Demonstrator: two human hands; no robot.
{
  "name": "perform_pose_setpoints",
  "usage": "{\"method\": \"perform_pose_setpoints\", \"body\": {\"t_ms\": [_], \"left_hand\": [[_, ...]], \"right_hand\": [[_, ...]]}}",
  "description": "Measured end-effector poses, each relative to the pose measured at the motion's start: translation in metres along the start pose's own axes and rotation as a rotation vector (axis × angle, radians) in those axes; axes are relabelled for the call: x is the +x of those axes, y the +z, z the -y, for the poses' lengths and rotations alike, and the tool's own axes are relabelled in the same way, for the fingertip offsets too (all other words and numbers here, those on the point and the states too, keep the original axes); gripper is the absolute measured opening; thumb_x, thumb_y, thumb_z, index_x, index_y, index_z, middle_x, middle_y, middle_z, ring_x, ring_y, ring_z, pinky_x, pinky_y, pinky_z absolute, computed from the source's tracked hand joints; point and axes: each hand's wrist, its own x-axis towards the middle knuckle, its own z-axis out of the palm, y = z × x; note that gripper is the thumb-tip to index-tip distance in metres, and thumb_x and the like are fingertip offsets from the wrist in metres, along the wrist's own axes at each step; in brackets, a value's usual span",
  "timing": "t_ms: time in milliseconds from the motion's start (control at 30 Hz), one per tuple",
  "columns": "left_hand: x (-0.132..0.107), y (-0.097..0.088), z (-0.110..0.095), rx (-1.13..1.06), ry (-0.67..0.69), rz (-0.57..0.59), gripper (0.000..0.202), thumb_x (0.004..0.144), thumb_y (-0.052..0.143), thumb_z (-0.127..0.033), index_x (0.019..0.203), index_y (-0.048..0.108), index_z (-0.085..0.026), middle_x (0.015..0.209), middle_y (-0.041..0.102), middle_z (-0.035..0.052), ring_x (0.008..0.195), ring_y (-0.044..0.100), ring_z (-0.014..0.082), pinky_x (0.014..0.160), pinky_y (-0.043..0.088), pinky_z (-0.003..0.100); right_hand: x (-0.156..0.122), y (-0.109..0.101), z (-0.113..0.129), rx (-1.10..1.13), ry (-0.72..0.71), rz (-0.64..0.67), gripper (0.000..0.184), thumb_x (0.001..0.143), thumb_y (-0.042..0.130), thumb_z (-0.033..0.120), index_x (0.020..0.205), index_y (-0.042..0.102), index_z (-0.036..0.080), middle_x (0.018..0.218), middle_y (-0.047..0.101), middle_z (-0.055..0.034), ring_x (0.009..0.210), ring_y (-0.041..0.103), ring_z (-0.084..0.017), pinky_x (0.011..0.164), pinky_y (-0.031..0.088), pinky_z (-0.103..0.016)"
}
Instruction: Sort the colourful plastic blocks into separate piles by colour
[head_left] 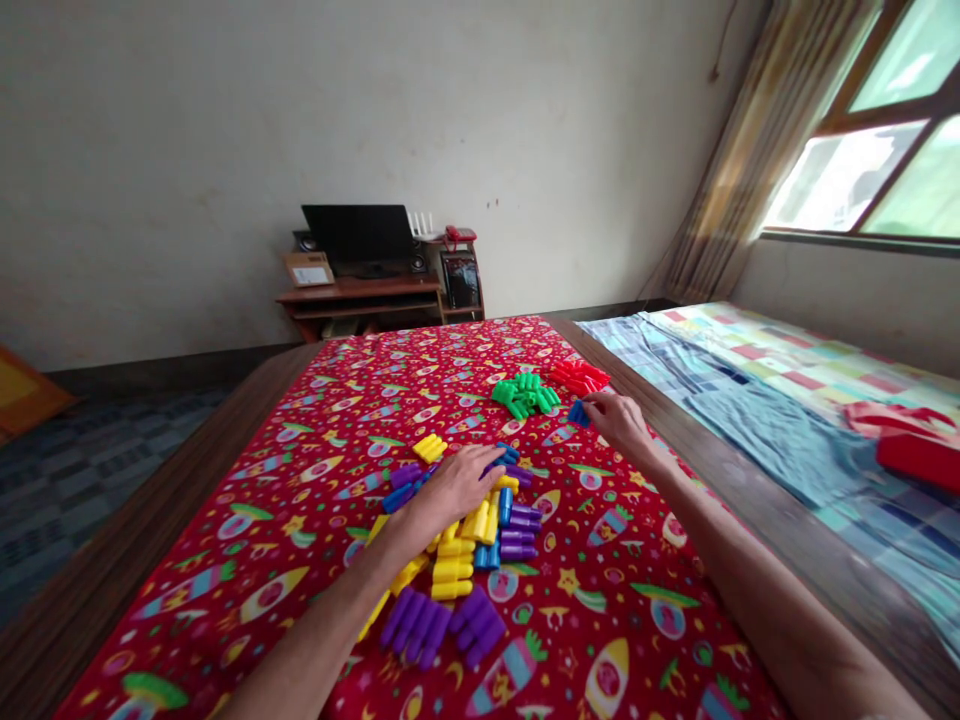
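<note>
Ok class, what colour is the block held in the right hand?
Blue; the head view shows the block in the right hand.

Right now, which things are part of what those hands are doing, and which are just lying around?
Part of it:
left hand, over the mixed blocks
right hand, pinching a blue plastic block
yellow blocks
purple blocks
green blocks
red blocks

Just lying about:
black computer screen
red telephone
patterned bedsheet
</note>
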Motion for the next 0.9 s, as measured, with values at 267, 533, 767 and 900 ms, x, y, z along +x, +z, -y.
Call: {"method": "perform_pose_setpoints", "body": {"t_ms": [267, 533, 767, 900], "left_hand": [[0.001, 0.002, -0.004, -0.047, -0.067, 0.017, 0.021, 0.087, 0.057, -0.024, 0.105, 0.068, -0.019, 0.106, 0.073, 0.0067, 0.102, 0.067, 0.0213, 0.094, 0.050, 0.033], [0.002, -0.008, -0.008, -0.053, -0.062, 0.085, 0.020, 0.086, 0.057, -0.024, 0.101, 0.070, -0.021, 0.103, 0.075, 0.0060, 0.098, 0.068, 0.0220, 0.091, 0.050, 0.034], [0.003, -0.016, -0.010, -0.154, -0.043, 0.145, 0.026, 0.080, 0.058, -0.017, 0.102, 0.071, -0.021, 0.101, 0.076, 0.0052, 0.092, 0.070, 0.0201, 0.085, 0.052, 0.029], [-0.001, -0.037, 0.000, -0.069, -0.047, 0.151, 0.030, 0.079, 0.059, -0.017, 0.107, 0.070, -0.020, 0.110, 0.073, 0.0074, 0.102, 0.067, 0.0221, 0.094, 0.051, 0.033]], "right_hand": [[0.001, -0.006, -0.029, -0.268, 0.191, -0.104, 0.028, 0.090, 0.048, 0.026, 0.101, 0.072, 0.018, 0.096, 0.072, -0.0109, 0.086, 0.065, -0.022, 0.073, 0.043, -0.030], [-0.027, 0.024, 0.039, 0.268, -0.382, 0.298, 0.026, 0.091, 0.053, 0.030, 0.105, 0.071, 0.018, 0.088, 0.073, -0.0063, 0.077, 0.066, -0.018, 0.069, 0.047, -0.025], [-0.048, 0.057, 0.062, 0.303, -0.477, 0.341, 0.026, 0.082, 0.061, 0.019, 0.108, 0.068, 0.017, 0.095, 0.072, -0.0077, 0.086, 0.064, -0.018, 0.076, 0.048, -0.027], [-0.042, 0.058, 0.056, 0.337, -0.255, 0.390, 0.019, 0.079, 0.062, 0.018, 0.096, 0.072, 0.017, 0.074, 0.070, -0.0008, 0.063, 0.060, -0.013, 0.059, 0.042, -0.021]]}}
